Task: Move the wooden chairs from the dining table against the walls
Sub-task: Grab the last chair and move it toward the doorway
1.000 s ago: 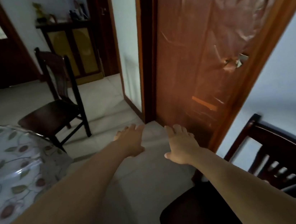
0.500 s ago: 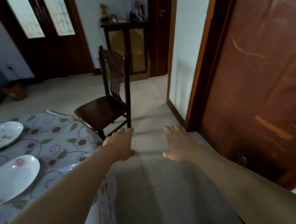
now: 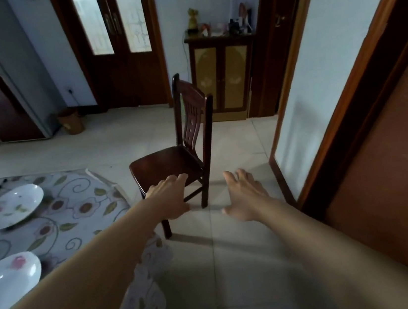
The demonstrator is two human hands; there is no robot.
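Where the left hand (image 3: 168, 200) overlaps it, wooden chair (image 3: 173, 162) seat edge hidden

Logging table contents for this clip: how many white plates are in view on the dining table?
2. One plate lies farther back on the floral tablecloth; the other plate is nearer, at the left edge. More may lie outside the frame.

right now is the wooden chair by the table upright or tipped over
Upright. The wooden chair stands on the tiled floor with its seat level and backrest vertical. Both the left hand and right hand are open, holding nothing.
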